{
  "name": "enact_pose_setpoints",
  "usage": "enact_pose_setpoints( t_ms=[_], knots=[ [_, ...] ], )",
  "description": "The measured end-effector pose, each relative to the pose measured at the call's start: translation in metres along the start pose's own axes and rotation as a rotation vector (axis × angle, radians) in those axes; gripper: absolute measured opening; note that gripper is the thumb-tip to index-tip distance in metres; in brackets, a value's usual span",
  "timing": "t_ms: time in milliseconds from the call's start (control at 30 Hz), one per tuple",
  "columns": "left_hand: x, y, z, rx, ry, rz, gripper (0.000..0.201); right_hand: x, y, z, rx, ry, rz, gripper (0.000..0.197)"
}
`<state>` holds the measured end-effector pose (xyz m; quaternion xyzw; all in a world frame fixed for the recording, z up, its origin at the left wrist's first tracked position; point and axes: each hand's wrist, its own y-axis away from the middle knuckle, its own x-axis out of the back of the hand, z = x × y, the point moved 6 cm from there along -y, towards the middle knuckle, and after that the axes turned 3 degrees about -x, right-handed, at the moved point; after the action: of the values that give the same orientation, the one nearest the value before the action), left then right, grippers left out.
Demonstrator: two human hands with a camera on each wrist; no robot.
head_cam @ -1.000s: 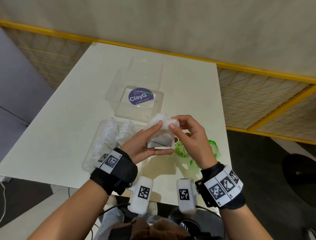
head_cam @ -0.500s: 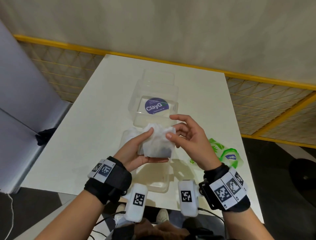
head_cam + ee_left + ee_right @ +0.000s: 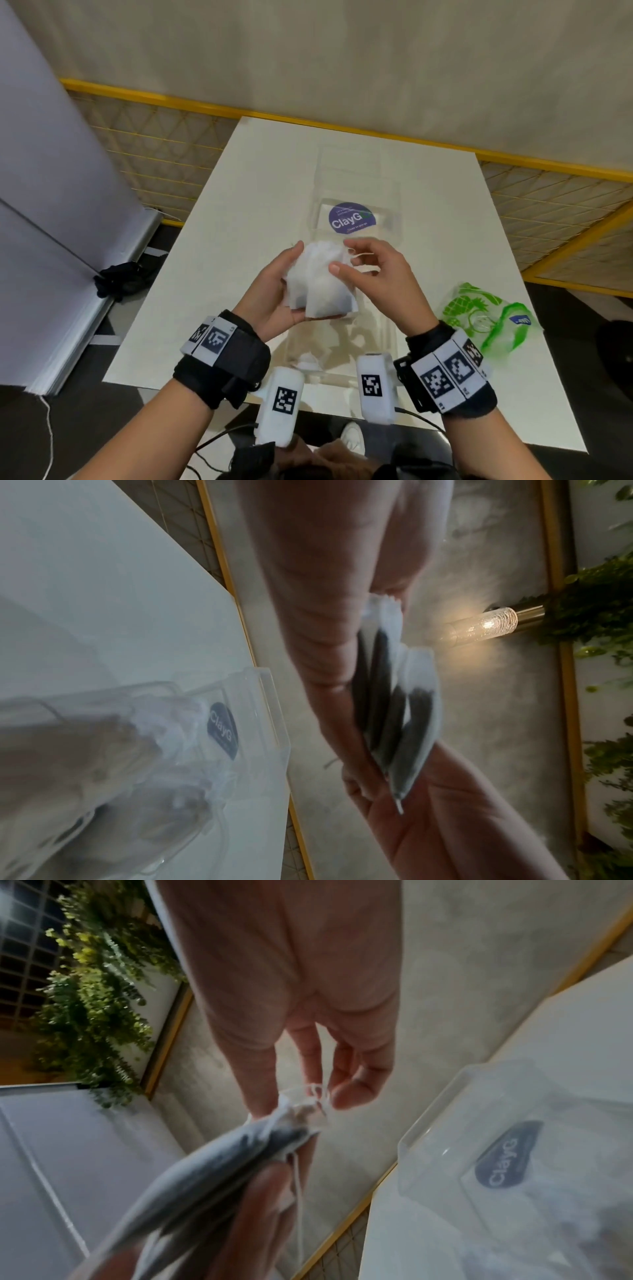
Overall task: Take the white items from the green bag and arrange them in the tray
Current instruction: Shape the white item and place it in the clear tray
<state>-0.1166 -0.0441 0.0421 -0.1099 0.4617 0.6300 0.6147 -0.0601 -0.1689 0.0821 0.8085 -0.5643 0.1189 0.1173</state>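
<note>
A bundle of white sachets with dark contents is held above the table. My left hand grips it from the left and below. My right hand pinches its top right edge, thumb on the front. The sachets fan out edge-on in the left wrist view. In the right wrist view the sachets show thin strings at their top by my right fingertips. The green bag lies crumpled on the table to the right. A clear tray sits below the hands, hard to make out.
A clear plastic box with a purple ClayG sticker stands just beyond the hands. The white table ends close to my wrists. A grey panel stands left; a yellow-framed mesh railing runs behind.
Both hands kept the sachet bundle and carried it left, away from the green bag. My right thumb slid across its front. The head view panned left.
</note>
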Motion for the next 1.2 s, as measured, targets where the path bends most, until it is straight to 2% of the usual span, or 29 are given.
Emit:
enact_pose_setpoints(
  t_ms=[100,200,400,567,700,833,1000,1200],
  knots=[
    [0.005,0.008,0.008,-0.015,0.034,-0.033,0.041,-0.011,0.000,0.001,-0.015,-0.056,-0.049,0.008],
    [0.005,0.017,0.014,-0.044,0.088,-0.082,0.031,-0.016,0.001,0.000,-0.018,-0.135,-0.031,0.009],
    [0.017,0.020,0.018,-0.025,0.109,-0.088,0.035,-0.030,0.007,-0.006,-0.062,-0.275,-0.073,0.008],
    [0.012,0.018,0.016,-0.033,0.165,-0.120,0.038,-0.045,0.010,-0.014,0.006,-0.110,-0.093,0.006],
    [0.011,0.016,0.019,-0.052,0.185,-0.152,0.044,-0.041,0.009,-0.012,0.038,-0.068,-0.014,0.015],
    [0.017,0.015,0.026,-0.087,0.128,-0.213,0.035,-0.027,0.007,-0.008,-0.028,-0.327,0.036,0.017],
    [0.015,0.012,0.032,-0.145,-0.126,-0.151,0.037,-0.028,0.005,-0.001,-0.110,-0.455,-0.028,0.036],
    [0.017,0.014,0.030,-0.151,-0.265,-0.143,0.048,-0.029,0.010,0.001,-0.127,-0.453,-0.048,0.020]
  ],
)
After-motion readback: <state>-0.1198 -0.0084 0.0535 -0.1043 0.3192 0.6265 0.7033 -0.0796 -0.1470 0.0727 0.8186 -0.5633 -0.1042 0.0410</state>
